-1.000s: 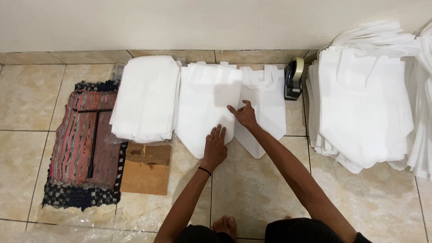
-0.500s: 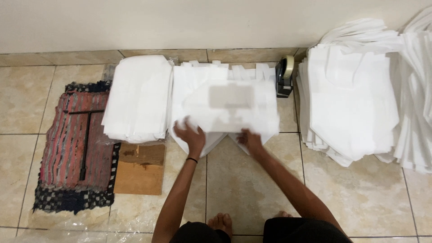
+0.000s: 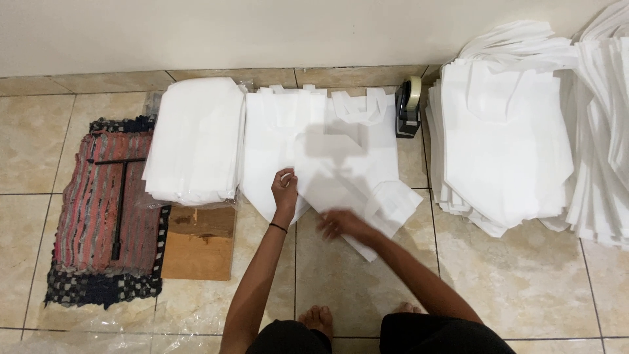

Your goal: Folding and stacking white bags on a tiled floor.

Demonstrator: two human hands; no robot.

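Here, left hand (image 3: pixel 284 188) pinches the thin white fabric bag (image 3: pixel 341 164); it looks light, limp, best taken at edges. Right hand (image 3: pixel 341 224) is blurred, probably gripping its lower corner; cannot tell.

- This looks like a home used for small-scale piecework, with the person sitting directly on the floor.
- The floor (image 3: pixel 517 282) is glossy beige ceramic tile meeting a plain cream wall (image 3: pixel 262 33) with a tiled skirting, as in a house room.
- A worn striped rag rug (image 3: pixel 92 210) lies at the left, a domestic item.
- 2 tall stacks of white fabric bags (image 3: pixel 504 144) stand at the right and a wrapped white pile (image 3: pixel 196 137) at the left, showing batch handwork.
- A tape dispenser (image 3: pixel 407 108) sits by the wall, and a wooden board (image 3: pixel 200 246) lies on the tiles.
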